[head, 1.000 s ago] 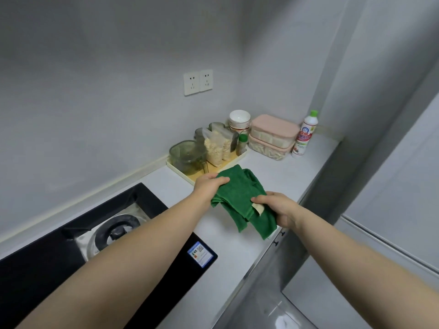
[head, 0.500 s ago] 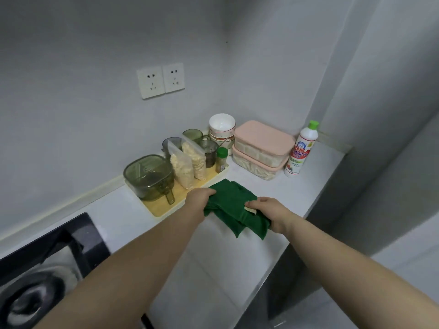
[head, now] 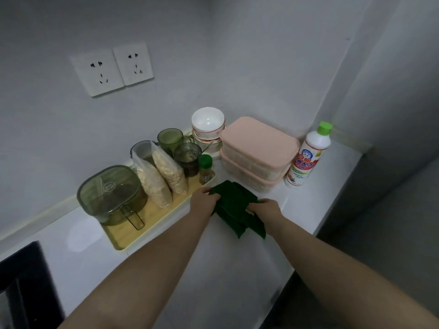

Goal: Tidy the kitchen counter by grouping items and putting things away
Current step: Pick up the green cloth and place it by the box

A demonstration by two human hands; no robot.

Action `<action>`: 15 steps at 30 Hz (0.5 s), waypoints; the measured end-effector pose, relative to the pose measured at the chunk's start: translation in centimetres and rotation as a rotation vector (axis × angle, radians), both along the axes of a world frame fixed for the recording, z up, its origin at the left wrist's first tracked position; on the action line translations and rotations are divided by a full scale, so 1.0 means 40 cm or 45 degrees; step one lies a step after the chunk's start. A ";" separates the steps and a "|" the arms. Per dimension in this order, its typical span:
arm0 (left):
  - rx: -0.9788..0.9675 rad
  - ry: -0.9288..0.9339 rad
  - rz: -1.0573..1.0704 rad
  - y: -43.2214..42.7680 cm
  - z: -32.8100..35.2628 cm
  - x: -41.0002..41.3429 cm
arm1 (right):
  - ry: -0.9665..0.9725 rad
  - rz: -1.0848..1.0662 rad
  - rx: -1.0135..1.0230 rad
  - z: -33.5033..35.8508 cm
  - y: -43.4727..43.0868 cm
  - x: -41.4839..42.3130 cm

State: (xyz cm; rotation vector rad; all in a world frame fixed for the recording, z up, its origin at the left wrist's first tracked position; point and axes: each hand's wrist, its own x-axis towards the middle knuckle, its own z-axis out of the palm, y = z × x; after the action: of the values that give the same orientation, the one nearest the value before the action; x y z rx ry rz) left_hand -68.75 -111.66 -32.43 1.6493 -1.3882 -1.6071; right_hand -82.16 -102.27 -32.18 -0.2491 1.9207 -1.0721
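Nearer the corner now: the green cloth point(head: 234, 205).
Its ends are clutched by the left hand point(head: 204, 203) and right hand point(head: 266, 210), seemingly just above the counter point(head: 237, 269), folds trailing toward the person.

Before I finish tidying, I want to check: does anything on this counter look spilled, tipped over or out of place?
Nothing looks spilled or tipped. Only the green cloth is ungrouped: bunched up, held by the left hand and right hand.
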 end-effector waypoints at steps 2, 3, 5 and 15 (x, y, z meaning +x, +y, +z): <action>-0.046 -0.025 -0.050 -0.024 -0.005 -0.025 | 0.035 -0.019 -0.022 -0.015 -0.020 -0.022; -0.097 -0.057 -0.086 -0.036 -0.004 -0.036 | 0.048 -0.021 -0.047 -0.020 -0.029 -0.033; -0.235 -0.208 -0.179 -0.059 -0.007 -0.054 | 0.097 0.011 -0.083 -0.031 -0.047 -0.056; -0.391 -0.653 -0.379 -0.064 -0.067 -0.056 | 0.400 0.405 0.050 -0.071 -0.050 -0.079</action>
State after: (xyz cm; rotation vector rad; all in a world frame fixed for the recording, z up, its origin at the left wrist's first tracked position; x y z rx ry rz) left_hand -71.00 -114.22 -35.09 1.7955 -2.1010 -1.0604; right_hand -85.33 -104.28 -35.04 -0.7111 2.0847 -0.8175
